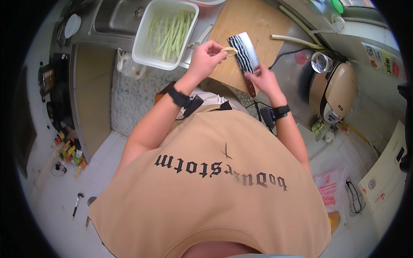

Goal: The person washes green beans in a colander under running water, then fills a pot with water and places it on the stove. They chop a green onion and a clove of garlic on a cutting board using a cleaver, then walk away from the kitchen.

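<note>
My left hand pinches a small pale piece of food, perhaps ginger, between thumb and fingers, just above the blade's left edge. Beneath my right hand is a cleaver with a dark patterned blade and a brown riveted handle. My right fingers are at the blade's base near the handle; their exact grip is blurred. The cleaver is over a wooden cutting board. Left of the board, a white plastic basket holds long green beans. A peeler-like tool lies between basket and board.
A steel sink is at the upper left. Green onion stalks cross the board's right edge. Farther right are a glass bowl, a black cord and a beige rice cooker. A bag hangs below the sink.
</note>
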Tool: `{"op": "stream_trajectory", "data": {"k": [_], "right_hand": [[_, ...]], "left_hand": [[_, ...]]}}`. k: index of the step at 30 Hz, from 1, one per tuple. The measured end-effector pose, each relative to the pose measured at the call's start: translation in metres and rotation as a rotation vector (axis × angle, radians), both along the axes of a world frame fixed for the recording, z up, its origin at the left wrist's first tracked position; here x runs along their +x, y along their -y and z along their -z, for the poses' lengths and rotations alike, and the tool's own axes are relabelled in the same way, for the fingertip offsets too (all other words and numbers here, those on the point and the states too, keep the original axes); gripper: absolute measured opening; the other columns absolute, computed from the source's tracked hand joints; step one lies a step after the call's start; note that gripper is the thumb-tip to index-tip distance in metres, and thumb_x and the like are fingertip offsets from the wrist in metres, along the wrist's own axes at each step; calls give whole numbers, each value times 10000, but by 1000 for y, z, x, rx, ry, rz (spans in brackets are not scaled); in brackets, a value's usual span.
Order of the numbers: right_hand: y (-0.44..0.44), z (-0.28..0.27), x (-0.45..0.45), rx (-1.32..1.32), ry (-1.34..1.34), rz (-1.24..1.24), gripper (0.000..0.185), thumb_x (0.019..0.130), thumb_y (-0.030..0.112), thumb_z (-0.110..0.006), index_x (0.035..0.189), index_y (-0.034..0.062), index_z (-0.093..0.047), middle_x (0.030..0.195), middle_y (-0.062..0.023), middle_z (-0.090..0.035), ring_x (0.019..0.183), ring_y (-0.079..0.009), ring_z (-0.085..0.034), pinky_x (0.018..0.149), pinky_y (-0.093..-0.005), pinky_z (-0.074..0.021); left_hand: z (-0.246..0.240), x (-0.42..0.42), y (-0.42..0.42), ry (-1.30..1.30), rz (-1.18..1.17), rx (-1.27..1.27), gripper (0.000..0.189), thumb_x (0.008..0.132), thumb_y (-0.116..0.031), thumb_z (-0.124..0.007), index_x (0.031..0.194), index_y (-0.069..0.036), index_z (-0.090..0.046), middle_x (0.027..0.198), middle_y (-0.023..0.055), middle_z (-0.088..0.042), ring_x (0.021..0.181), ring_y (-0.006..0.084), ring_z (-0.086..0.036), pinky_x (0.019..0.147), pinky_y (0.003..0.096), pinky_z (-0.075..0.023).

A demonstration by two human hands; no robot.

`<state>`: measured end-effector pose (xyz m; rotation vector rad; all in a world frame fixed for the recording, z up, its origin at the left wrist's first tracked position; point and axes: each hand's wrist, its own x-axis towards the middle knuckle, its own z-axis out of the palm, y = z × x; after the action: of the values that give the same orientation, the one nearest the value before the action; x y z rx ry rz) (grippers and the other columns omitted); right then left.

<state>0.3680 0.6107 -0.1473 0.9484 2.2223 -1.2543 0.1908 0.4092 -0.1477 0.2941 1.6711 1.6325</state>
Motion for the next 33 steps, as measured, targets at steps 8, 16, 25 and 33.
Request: {"op": "stream_trajectory", "data": {"k": [8,16,25,33], "right_hand": [[33,86,71,336,-69,-113,734,815,168,-786,1448,88,-424,1271,-263,-666,1119,-483,-666,911,-548,-564],[1,42,53,317,-125,42,445,931,205,-699,1317,59,-533,1036,-262,-729,971,-499,-694,785,-570,-561],[4,33,44,236,-311,-146,214,982,213,-722,1039,24,-641,895,-198,-715,820,-422,-700,715,-470,-566],[8,33,51,206,-281,-208,209,1001,204,-704,1049,37,-588,872,-201,-704,805,-441,-683,684,-496,-545]], "left_hand": [[123,34,12,-276,1,-292,199,952,-81,-756,1125,13,-723,1027,115,-803,926,174,-776,839,311,-606],[132,36,5,-795,173,-294,184,903,-66,-753,1086,-56,-743,1086,75,-712,934,284,-723,808,374,-594],[136,21,7,-1200,327,-158,191,841,-52,-728,1025,-98,-742,1048,50,-704,952,275,-680,793,381,-579],[137,17,2,-1266,398,-44,79,821,-64,-702,895,-73,-678,936,44,-678,861,263,-657,735,382,-574]]}}
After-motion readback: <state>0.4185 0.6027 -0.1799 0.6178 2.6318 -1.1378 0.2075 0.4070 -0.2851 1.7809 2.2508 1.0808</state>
